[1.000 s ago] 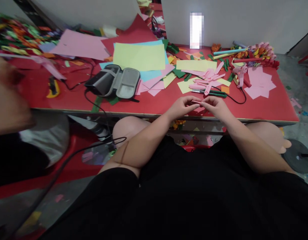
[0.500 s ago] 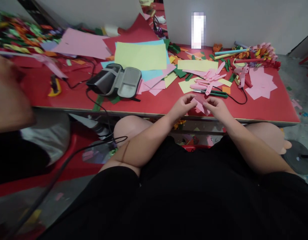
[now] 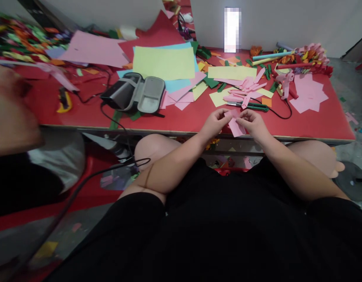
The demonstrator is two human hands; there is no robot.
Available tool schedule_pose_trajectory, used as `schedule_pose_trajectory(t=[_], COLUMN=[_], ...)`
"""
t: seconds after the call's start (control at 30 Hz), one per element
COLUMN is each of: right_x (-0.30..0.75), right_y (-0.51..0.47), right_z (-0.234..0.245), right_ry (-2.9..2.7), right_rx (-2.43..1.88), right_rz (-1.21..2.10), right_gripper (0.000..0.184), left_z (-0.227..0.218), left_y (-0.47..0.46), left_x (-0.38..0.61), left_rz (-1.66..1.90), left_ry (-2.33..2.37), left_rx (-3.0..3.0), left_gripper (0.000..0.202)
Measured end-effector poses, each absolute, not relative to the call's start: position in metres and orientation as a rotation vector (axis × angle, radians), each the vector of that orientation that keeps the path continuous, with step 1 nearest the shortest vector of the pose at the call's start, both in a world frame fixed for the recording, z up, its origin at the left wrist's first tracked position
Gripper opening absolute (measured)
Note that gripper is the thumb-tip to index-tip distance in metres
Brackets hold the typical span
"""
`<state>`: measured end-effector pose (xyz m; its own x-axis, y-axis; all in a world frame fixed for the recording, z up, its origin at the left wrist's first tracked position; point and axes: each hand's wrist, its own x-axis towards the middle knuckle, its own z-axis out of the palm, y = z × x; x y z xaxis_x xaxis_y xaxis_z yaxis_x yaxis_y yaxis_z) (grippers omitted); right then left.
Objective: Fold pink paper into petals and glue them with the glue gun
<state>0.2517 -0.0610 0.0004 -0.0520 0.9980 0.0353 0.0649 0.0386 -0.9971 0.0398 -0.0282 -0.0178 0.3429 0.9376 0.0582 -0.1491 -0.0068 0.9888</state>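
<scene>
My left hand [image 3: 214,123] and my right hand [image 3: 253,123] meet over the front edge of the red table [image 3: 183,119]. Both pinch a small piece of pink paper [image 3: 235,124] between thumb and fingers, the left at its upper left, the right at its right side. The paper hangs flat between them, slightly tilted. Just beyond the hands lies a heap of folded pink strips [image 3: 245,90] on a pale yellow sheet, with a green-handled tool [image 3: 251,105] in front of it.
An open grey case [image 3: 136,94] with a black cable lies left of the hands. Large yellow [image 3: 164,62], pink [image 3: 92,49] and red sheets cover the back. A pink glue gun [image 3: 285,82], pink squares [image 3: 308,94] and paper flowers [image 3: 304,60] sit at right. Another person's blurred arm [image 3: 13,109] is at far left.
The pink piece showed as a thin edge-on strip between my fingertips; it has since turned or unfolded into a broad flat piece. My hands stayed at the table's front edge.
</scene>
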Motion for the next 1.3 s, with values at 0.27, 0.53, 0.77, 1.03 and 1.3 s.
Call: schedule_pose_trajectory(t=[0.27, 0.53, 0.77, 1.03, 1.3], right_x=[0.251, 0.249, 0.246, 0.253, 0.268], right_y=[-0.058, -0.066, -0.067, -0.075, -0.069], right_z=[-0.01, 0.001, 0.002, 0.021, 0.011], right_ry=[-1.334, -1.483, -1.463, -1.769, -2.026], right_rx=[-1.146, -1.281, -1.225, -1.14, -1.092], right_rz=[1.142, 0.729, 0.651, 0.363, 0.089], right_gripper=[0.048, 0.025, 0.021, 0.016, 0.029], left_z=[-0.019, -0.018, -0.025, -0.022, -0.014], left_y=[-0.034, -0.037, -0.043, -0.054, -0.052], left_x=[0.045, 0.044, 0.054, 0.057, 0.052], left_rz=[1.04, 1.039, 1.079, 1.096, 1.086], left_ry=[0.761, 0.86, 0.767, 0.781, 0.791], left_rx=[1.297, 1.587, 1.33, 1.134, 1.153], left_gripper=[0.059, 0.045, 0.05, 0.049, 0.062])
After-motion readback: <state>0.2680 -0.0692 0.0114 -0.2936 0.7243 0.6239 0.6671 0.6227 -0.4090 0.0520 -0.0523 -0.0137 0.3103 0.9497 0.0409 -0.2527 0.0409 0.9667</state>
